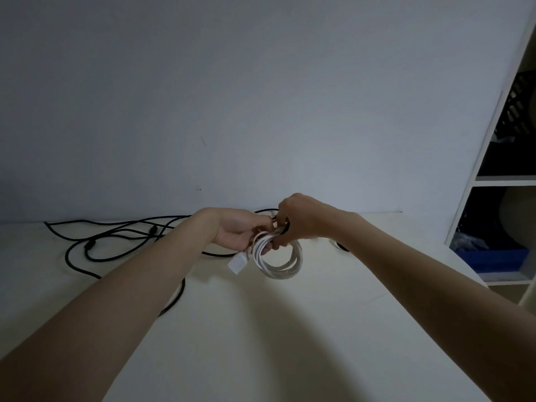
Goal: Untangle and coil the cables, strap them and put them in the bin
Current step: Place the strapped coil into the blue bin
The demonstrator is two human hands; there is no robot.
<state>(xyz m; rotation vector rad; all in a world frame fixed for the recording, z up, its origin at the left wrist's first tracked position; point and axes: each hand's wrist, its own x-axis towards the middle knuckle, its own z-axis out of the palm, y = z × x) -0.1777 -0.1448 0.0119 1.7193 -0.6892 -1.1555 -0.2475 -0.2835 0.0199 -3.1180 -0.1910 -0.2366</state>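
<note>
A white cable (282, 266) is wound into a coil that hangs just above the table, with its white plug (237, 263) dangling at the coil's left. My left hand (236, 232) holds the top of the coil from the left, palm turned up. From the right, my right hand (301, 220) pinches the same spot with curled fingers, and something dark shows between its fingers. A black cable (116, 239) lies loose and tangled on the table behind and under my left forearm.
The white table (290, 329) meets a plain wall at the back. A white shelf unit (499, 181) stands at the right, holding a blue bin (493, 258) low down and a dark crate above. More black cable (342, 247) peeks out behind my right wrist.
</note>
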